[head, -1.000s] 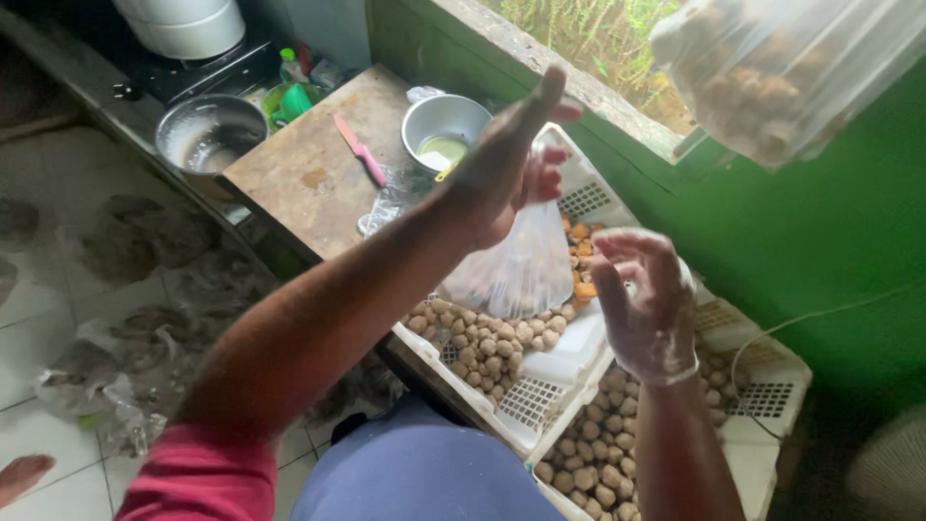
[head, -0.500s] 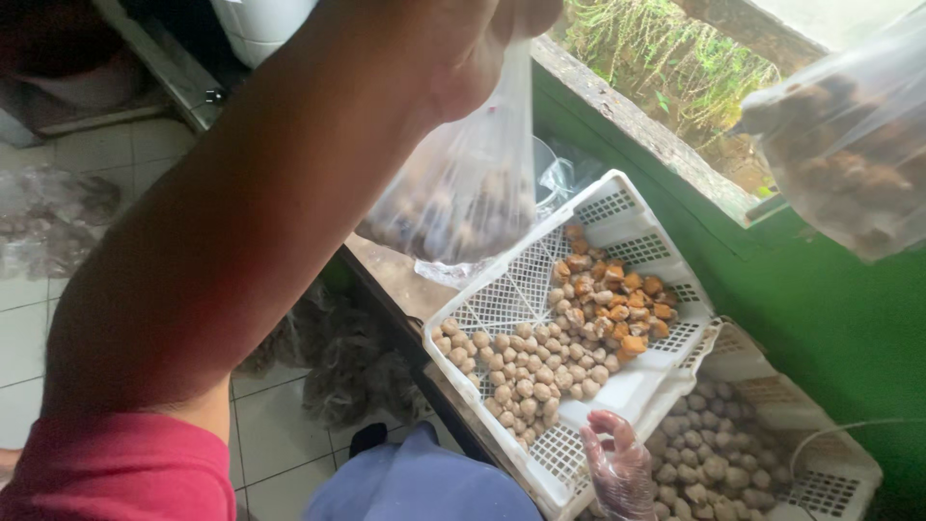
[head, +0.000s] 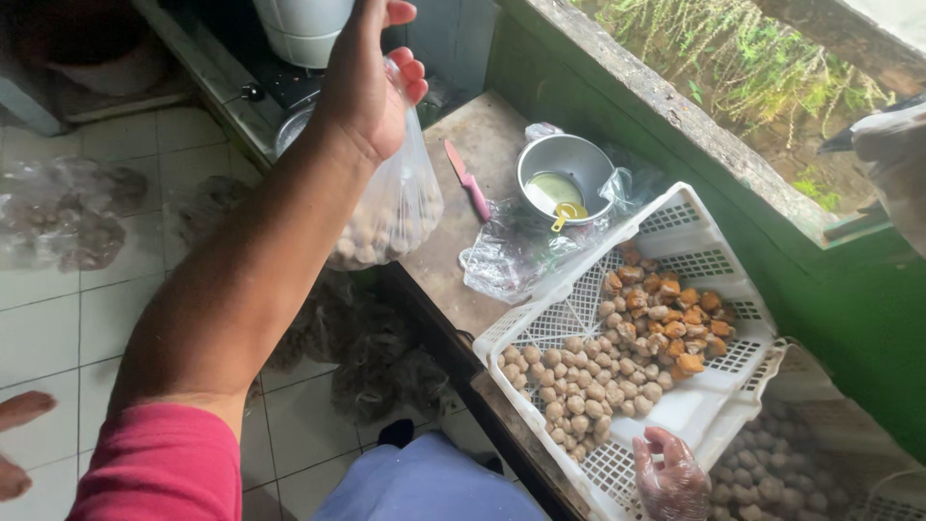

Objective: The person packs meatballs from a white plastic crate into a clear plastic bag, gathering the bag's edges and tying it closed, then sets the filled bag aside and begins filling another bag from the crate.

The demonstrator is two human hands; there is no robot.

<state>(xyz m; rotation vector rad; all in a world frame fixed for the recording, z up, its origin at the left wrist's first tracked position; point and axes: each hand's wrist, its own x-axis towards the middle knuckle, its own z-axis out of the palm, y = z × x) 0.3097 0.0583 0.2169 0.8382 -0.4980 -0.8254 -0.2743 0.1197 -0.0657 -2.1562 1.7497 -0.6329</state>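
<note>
Plastic in the grip: holding a clear bag (head: pixel 391 217) of pale balls up by its neck in the closed left hand (head: pixel 367 82), out over the floor beside the counter (head: pixel 453 270). Gloved right hand (head: pixel 670 478) curled at the near rim of the white crate (head: pixel 617 299), gripping or merely resting, hard to tell. Looks like bagging, mid-lift; calls for a firm pinch on the neck and a steady carry

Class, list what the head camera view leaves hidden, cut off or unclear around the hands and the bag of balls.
- Right hand: cut off by the bottom edge; its grip is unclear.
- Lower basket: mostly hidden by the white basket above it.
- Bag of balls: its neck is hidden inside the left hand.
- Metal bowl: its pale contents are too small to identify.
</note>
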